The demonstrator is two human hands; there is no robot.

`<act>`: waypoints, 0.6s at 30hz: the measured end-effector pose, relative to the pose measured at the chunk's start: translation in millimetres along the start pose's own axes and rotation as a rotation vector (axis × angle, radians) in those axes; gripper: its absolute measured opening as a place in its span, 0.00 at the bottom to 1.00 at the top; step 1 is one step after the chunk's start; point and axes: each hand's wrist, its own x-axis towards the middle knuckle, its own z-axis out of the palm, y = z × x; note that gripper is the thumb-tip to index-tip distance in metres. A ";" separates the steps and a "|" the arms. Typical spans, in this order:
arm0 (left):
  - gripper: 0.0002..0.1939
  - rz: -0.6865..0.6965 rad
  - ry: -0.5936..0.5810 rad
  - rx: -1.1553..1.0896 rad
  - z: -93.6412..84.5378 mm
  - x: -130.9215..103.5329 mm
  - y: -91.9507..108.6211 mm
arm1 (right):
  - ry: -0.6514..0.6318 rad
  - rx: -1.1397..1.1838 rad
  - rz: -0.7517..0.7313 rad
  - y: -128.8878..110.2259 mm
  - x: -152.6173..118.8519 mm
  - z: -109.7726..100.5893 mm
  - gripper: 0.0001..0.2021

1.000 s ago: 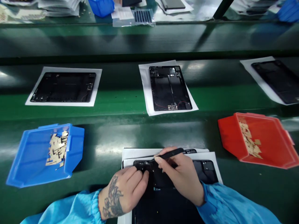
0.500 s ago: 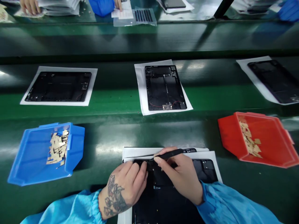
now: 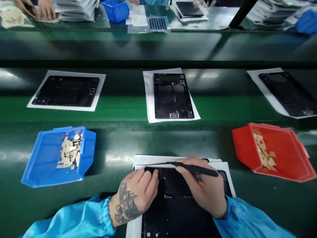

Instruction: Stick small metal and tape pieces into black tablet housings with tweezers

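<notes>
A black tablet back housing (image 3: pixel 180 211) lies on white sheets (image 3: pixel 133 228) right in front of me. At its upper left corner rests my left hand (image 3: pixel 140 191), with fingers curled and pressed together. Whatever its fingertips pinch, if anything, is hidden. Black tweezers (image 3: pixel 204 170) are gripped in my right hand (image 3: pixel 205 188), over the upper part of the housing. Their thin tips point left, reaching above the left fingers near the top edge of the paper. I cannot tell whether anything is between the tips.
A blue bin (image 3: pixel 42 158) on the left and a red bin (image 3: pixel 289 158) on the right hold small beige pieces. Beyond them, tablet housings (image 3: pixel 173 96) lie on paper along the green line. Co-workers' hands (image 3: pixel 46 8) and paper stacks (image 3: pixel 75 10) appear at the far bench.
My right hand has moved right, away from my left fingertips. The tweezers have swung round, their tips now farther left and higher. My left hand stays at the housing's corner.
</notes>
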 end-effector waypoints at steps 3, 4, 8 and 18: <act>0.14 -0.006 0.002 -0.003 1.7 -1.6 0.1 | -0.028 0.019 0.027 -1.5 -0.9 -5.1 0.01; 0.14 -0.008 -0.002 -0.005 1.9 -2.4 0.2 | -0.052 0.026 0.028 -2.1 -1.3 -5.3 0.01; 0.15 0.000 -0.029 -0.014 0.7 -5.1 0.0 | -0.087 0.038 0.026 -3.9 -1.9 -2.3 0.01; 0.13 -0.009 -0.017 -0.015 -0.7 -1.4 -0.8 | -0.090 0.220 0.284 2.9 -1.6 2.7 0.02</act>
